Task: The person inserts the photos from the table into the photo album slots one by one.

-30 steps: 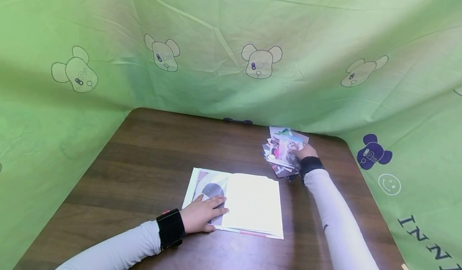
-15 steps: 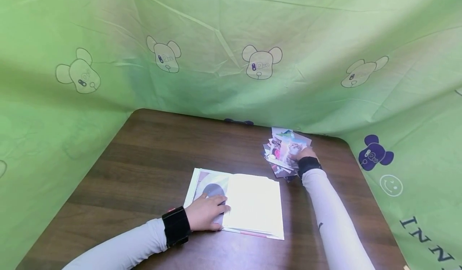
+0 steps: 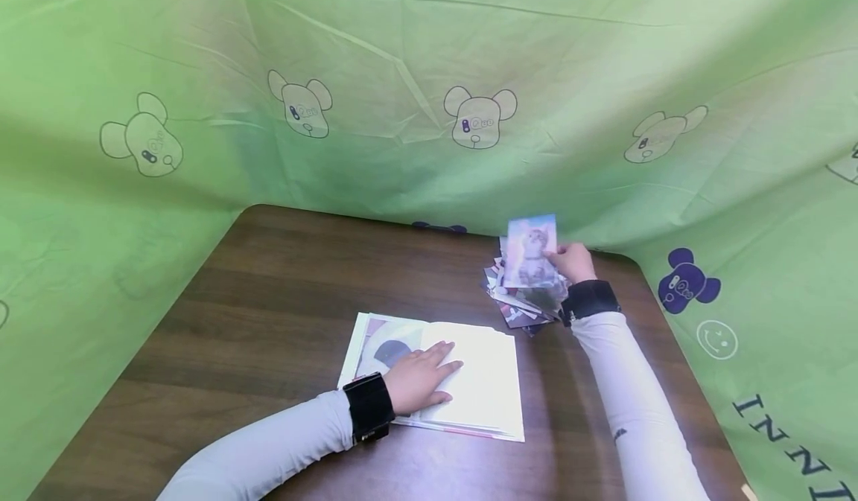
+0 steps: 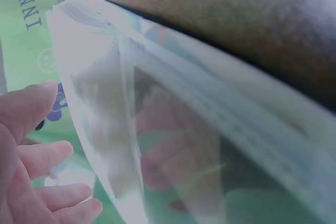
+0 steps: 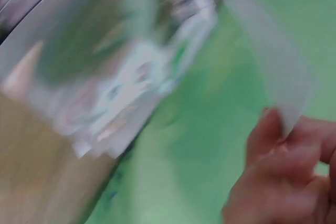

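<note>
Right hand (image 3: 575,263): thumb and finger pinch the kitten photo (image 3: 529,251) at its three o'clock edge, rest of the sheet unsupported. Right wrist view, blurred, has it nearly edge-on. Likeliest fault: a one-sided pinch on thin, probably slick stock; the sheet could pivot or droop, and a harder squeeze could crease it.

Photo sits over the photo pile (image 3: 516,313), itself one to two o'clock from the open album (image 3: 485,374). Pile loose and fanned: a dip of the hand, or the black wristband (image 3: 591,298) at its four o'clock side, could drag sheets askew. Cannot tell if band touches.

Beyond, at twelve, table (image 3: 335,240) meets green curtain (image 3: 375,166); a sheet shoved that way may slip over or wedge.

Left hand (image 3: 418,380): fingers spread, across the album's fold, aimed toward two o'clock. Pressure cannot be judged. Were it to lift, pages might spring up. Glare whitens the right page; a corner could snag unseen.
</note>
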Motion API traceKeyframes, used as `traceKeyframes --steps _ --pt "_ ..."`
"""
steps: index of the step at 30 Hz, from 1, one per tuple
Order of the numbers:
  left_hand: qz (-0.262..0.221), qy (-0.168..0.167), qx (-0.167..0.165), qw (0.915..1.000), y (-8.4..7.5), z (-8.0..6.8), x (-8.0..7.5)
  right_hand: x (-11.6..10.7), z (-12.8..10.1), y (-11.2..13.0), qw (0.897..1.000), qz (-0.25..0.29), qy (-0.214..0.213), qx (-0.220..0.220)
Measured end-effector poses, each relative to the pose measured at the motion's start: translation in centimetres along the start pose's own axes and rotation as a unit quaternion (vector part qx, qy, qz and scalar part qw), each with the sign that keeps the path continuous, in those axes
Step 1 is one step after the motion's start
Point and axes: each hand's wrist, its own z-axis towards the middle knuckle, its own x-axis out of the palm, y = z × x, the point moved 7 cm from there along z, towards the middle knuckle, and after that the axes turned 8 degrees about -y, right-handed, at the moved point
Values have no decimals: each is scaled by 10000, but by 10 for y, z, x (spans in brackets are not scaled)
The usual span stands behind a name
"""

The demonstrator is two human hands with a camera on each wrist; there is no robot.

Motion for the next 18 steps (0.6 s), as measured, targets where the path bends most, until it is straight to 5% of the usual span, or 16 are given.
traceKeyframes --steps 3,6,8,10,18 --pt "-6 46 11 10000 1 2 5 24 -8 22 9858 1292 1051 -197" --pt "-11 94 18 10000 2 3 11 57 -26 40 9490 2394 2053 0" --pt "-19 117 1 9999 2 4 12 78 -37 48 9284 2780 2463 116" --pt "-32 126 -20 9999 3 4 11 95 -47 55 9195 2958 2580 208" --pt "-45 193 -106 9997 1 4 12 128 -59 56 9259 2865 2408 516"
